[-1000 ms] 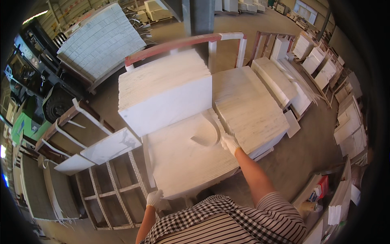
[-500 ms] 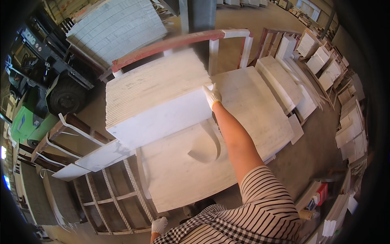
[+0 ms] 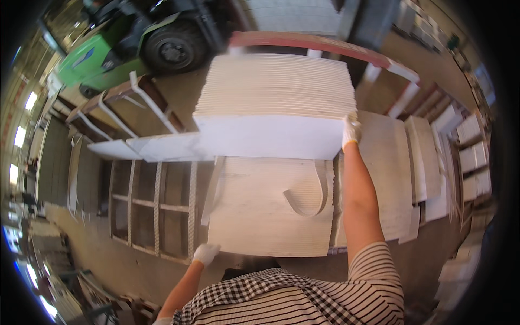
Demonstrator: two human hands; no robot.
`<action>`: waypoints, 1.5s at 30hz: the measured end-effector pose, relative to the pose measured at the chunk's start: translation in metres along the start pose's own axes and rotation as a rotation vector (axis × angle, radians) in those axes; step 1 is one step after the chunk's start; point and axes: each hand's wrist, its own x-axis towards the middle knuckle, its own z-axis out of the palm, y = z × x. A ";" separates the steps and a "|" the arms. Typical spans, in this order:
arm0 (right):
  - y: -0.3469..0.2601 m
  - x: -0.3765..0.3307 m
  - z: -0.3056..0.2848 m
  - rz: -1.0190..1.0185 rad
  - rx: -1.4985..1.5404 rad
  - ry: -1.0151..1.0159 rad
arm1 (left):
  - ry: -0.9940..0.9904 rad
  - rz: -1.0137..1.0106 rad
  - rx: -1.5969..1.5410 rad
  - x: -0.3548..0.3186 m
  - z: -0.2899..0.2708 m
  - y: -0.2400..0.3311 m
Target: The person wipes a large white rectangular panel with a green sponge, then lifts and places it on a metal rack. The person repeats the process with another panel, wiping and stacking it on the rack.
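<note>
Against a red-and-white rail stands a tight row of white stone slabs [image 3: 271, 135], upright with their top edges lined up and one broad face toward me. My right hand [image 3: 351, 132], in a white glove, grips the front slab at its upper right corner. Below lies a lower, wide row of slabs [image 3: 260, 211], with a curled strip [image 3: 309, 203] resting on top. My left hand [image 3: 206, 253], also gloved, is beside the near left corner of that lower row. Its fingers are blurred, and I cannot see anything held in them.
A metal frame rack [image 3: 157, 206] stands at the left, with narrow slabs [image 3: 168, 146] along its far side. The red rail [image 3: 314, 43] runs behind the row. Beyond is a green forklift [image 3: 103, 59]. More slab stacks [image 3: 422, 157] line the right.
My view has swung left, bringing the forklift further in. The right hand stays at the front slab's corner. My left hand has risen from the lower edge toward the lower row's corner.
</note>
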 end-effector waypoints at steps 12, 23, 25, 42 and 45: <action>0.029 0.001 -0.016 0.042 0.423 -0.182 | 0.618 -0.101 -0.281 0.143 -0.172 0.029; 0.077 -0.080 -0.088 -0.032 0.586 -0.411 | 0.764 -0.058 -0.958 0.245 -0.243 -0.042; 0.090 -0.083 -0.094 -0.046 0.493 -0.489 | 0.746 -0.063 -0.934 0.251 -0.229 -0.075; 0.134 -0.027 -0.046 -0.418 -0.222 -0.576 | 0.654 0.108 -0.831 0.230 -0.228 -0.086; 0.121 -0.037 -0.088 -0.336 -0.445 -0.618 | 0.672 0.196 -0.844 0.191 -0.247 -0.058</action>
